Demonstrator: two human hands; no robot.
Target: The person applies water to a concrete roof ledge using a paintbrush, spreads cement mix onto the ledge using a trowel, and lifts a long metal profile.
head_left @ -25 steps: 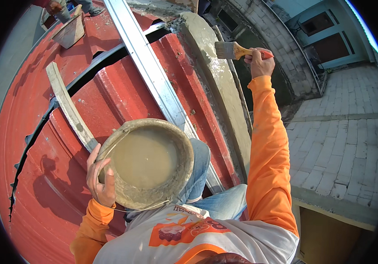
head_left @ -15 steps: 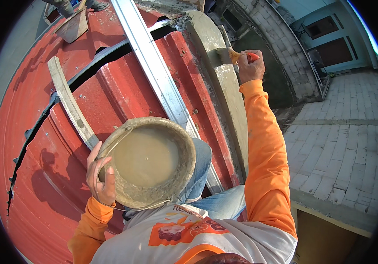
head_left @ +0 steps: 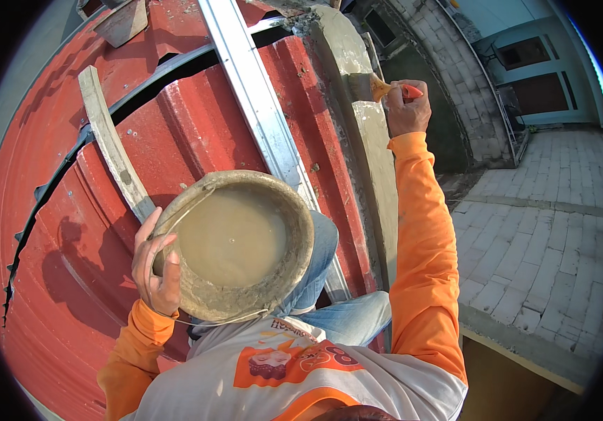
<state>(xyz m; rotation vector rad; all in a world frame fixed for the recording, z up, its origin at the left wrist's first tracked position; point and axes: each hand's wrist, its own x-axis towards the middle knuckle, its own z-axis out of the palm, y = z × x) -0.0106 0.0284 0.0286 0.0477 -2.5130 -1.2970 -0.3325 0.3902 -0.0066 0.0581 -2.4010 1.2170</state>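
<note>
My left hand [head_left: 154, 270] grips the rim of a cement-crusted bucket [head_left: 286, 242] full of cloudy grey-brown water, held over my bent legs. With fingers closed round the red-tipped wooden handle of a paintbrush [head_left: 384, 90], my right hand [head_left: 408, 112] holds the bristles against a long ledge of smooth grey plaster [head_left: 372, 151]. The ledge runs along the right edge of the red corrugated roof sheets, and its surface looks wet around the brush.
A silver metal channel [head_left: 249, 105] crosses the red roof [head_left: 84, 252]. A worn wooden batten [head_left: 112, 147] and a trough [head_left: 124, 24] lie at left, near dark gaps between sheets. Right of the ledge is a drop to block walls [head_left: 540, 245] and a doorway [head_left: 537, 95].
My right hand has lowered the brush from above onto the ledge. The view has shifted slightly, and another person's legs, earlier at the top left, no longer show. My left hand still holds the bucket.
</note>
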